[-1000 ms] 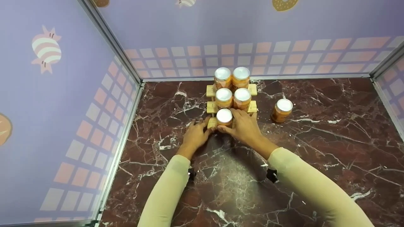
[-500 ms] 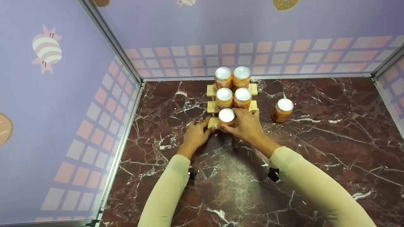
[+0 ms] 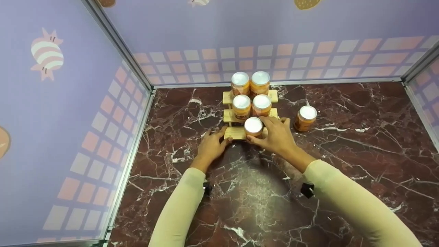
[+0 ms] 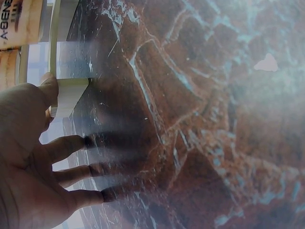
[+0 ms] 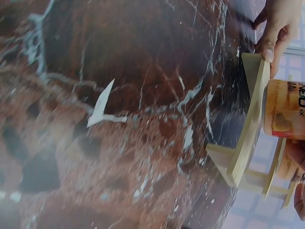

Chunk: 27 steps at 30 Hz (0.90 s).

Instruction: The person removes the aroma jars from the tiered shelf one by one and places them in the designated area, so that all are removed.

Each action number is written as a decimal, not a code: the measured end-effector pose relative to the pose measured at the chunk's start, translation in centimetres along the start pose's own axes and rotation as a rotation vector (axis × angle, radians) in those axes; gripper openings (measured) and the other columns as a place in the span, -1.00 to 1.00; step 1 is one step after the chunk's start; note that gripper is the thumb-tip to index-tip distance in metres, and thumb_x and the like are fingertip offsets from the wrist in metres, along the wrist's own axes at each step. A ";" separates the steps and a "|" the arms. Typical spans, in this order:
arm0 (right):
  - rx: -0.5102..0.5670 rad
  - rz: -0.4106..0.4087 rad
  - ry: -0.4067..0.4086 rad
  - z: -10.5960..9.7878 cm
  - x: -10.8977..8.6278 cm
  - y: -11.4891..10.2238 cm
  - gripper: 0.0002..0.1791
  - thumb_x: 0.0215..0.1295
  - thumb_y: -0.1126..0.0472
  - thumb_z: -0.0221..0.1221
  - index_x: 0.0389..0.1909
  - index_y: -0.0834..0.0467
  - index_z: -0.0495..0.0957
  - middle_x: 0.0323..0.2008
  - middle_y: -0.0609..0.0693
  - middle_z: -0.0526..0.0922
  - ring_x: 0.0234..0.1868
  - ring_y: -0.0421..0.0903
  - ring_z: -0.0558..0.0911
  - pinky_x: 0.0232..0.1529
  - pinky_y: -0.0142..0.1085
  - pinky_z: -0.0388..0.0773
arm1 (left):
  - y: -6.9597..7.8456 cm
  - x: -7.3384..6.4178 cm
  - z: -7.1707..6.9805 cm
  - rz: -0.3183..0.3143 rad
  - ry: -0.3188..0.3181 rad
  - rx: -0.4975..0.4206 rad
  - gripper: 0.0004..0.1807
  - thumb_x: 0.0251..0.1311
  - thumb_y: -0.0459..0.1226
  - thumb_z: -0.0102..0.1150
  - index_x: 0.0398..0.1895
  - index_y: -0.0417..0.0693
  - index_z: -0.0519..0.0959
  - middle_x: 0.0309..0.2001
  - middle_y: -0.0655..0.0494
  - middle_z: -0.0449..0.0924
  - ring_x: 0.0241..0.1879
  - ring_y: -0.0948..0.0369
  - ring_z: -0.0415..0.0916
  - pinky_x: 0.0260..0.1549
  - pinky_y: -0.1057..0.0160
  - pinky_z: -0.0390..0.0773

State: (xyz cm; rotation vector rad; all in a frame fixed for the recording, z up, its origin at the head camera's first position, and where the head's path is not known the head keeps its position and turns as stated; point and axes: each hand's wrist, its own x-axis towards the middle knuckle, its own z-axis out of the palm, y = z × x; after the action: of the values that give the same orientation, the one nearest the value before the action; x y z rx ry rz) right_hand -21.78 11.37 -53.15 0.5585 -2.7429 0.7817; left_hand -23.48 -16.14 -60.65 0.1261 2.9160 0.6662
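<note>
A stepped wooden rack stands on the marble-patterned table. My right hand holds an orange can with a silvery top between thumb and fingers, upright at the lowest step. In the right wrist view, the can is at the step's surface; only fingertips of that hand show. My left hand pinches the left end of the lowest step between thumb and index finger. Its other fingers spread down to the table in the left wrist view. Two cans stand on the middle step and two on the top step.
Another orange can stands on the table, right of the rack. Purple patterned panels rise behind and at both sides, with metal strips along the table's edges. The rack is close to the back panel.
My right hand has slid the can rightward along the lowest step, away from the left end, baring more wood. My left hand has stayed at the rack's end.
</note>
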 end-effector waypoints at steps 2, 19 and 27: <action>0.006 -0.001 -0.002 -0.4 -0.2 0.4 -0.13 0.20 -0.24 0.60 0.37 0.22 0.62 0.23 0.26 0.79 0.22 0.25 0.76 0.34 0.33 0.35 | 0.7 -0.6 -0.9 -0.014 -0.015 -0.007 -0.21 0.53 0.38 0.05 0.74 0.49 0.29 0.70 0.02 0.34 0.74 -0.24 0.15 0.40 -0.61 0.44; -0.066 -0.004 0.026 -3.3 -2.6 4.3 -0.13 0.15 -0.24 0.61 0.26 0.30 0.64 0.17 0.31 0.79 0.20 0.32 0.74 0.53 0.62 0.13 | -0.1 0.3 -0.1 -0.013 -0.040 0.009 -0.19 0.54 0.39 0.01 0.77 0.45 0.24 0.73 0.02 0.29 0.77 -0.23 0.07 0.46 -0.59 0.39; -0.053 0.041 0.034 -4.8 -3.1 5.6 -0.14 0.15 -0.17 0.62 0.29 0.32 0.63 0.21 0.34 0.77 0.20 0.31 0.73 0.30 0.34 0.34 | -0.5 0.7 0.5 -0.019 -0.039 -0.029 -0.16 0.49 0.43 0.03 0.76 0.52 0.23 0.74 0.04 0.26 0.78 -0.23 0.02 0.44 -0.65 0.35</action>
State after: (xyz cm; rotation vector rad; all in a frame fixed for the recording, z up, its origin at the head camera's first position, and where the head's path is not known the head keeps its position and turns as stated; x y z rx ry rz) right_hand -20.79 19.29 -52.77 0.4749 -2.7437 0.7184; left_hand -24.10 -16.30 -61.42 0.1073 2.8653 0.6948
